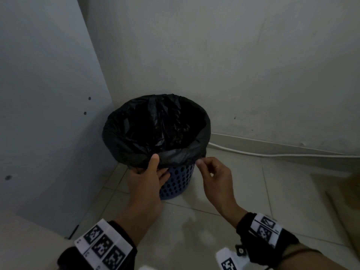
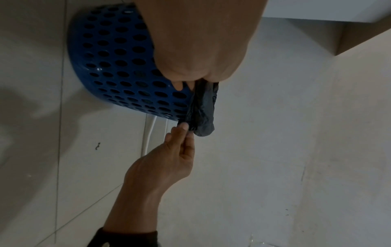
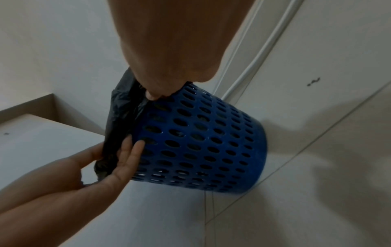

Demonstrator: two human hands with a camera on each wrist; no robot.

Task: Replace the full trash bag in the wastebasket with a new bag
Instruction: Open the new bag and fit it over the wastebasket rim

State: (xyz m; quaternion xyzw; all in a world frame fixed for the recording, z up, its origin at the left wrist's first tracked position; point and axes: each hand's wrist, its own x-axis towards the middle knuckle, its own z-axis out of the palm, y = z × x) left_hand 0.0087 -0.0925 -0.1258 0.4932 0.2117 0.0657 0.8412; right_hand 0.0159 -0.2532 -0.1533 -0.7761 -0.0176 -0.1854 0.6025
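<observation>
A blue perforated wastebasket (image 1: pixel 178 182) stands on the floor in a corner, lined with a black trash bag (image 1: pixel 155 123) whose edge is folded over the rim. My left hand (image 1: pixel 155 168) grips the bag's overhang at the near rim, thumb on top and fingers underneath. My right hand (image 1: pixel 201 162) pinches the overhang's edge just to the right. The left wrist view shows the bunched overhang (image 2: pixel 203 108) against the basket (image 2: pixel 118 66), with the right hand's fingertips (image 2: pixel 185 126) on it. In the right wrist view the bag (image 3: pixel 120 117) hangs beside the basket (image 3: pixel 201 142).
A white cabinet panel (image 1: pixel 48 114) stands close on the left and the wall (image 1: pixel 233 65) is right behind the basket. A white cable (image 1: pixel 253 152) runs along the baseboard. Cardboard (image 1: pixel 341 201) lies at the right on the tiled floor (image 1: pixel 194 221).
</observation>
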